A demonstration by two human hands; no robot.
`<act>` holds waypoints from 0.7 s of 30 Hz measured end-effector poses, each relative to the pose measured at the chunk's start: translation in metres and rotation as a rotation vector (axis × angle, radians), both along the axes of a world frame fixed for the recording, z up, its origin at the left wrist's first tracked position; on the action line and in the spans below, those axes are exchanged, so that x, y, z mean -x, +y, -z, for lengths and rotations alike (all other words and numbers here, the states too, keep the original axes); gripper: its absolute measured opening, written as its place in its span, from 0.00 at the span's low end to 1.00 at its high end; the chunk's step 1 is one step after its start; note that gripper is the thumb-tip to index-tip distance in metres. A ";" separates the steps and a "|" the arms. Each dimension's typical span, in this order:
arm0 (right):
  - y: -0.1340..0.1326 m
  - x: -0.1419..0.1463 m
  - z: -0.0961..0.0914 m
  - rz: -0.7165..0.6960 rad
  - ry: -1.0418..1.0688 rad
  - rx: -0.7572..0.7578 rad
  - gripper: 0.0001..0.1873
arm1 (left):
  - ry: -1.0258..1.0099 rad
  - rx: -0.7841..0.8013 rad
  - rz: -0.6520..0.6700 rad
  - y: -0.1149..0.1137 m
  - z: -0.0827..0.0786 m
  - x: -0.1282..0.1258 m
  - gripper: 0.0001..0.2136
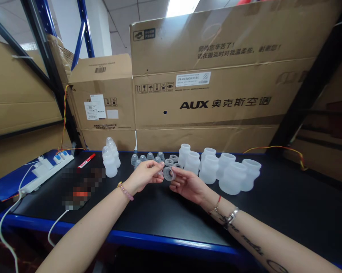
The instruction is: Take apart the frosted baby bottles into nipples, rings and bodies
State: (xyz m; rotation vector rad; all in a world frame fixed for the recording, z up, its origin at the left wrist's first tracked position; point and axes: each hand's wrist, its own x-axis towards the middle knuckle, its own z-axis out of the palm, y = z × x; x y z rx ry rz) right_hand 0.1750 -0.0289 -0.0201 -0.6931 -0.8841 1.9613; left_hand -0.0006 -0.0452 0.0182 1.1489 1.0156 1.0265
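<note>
My right hand (188,184) pinches a translucent bottle collar ring (169,174) between thumb and fingers, its threaded opening turned toward me. Close against the ring, my left hand (148,175) is closed on a small clear piece, mostly covered by the fingers; its kind cannot be made out. Just behind the hands lie more collar rings (173,157) and several clear dome caps (150,156). To the right stand several frosted, open-topped baby bottles (232,179). At the left are capped baby bottles (111,167), upright and close together.
A black tabletop (159,216) with a blue front edge carries everything. A red marker (86,161), a pixelated device (81,193) with a white cable, and a white power strip (47,174) lie at the left. Large cardboard boxes (205,125) wall off the back.
</note>
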 end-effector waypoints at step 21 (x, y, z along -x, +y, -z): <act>-0.003 0.005 0.004 0.124 -0.044 0.120 0.18 | 0.183 -0.186 0.014 -0.003 0.008 -0.005 0.07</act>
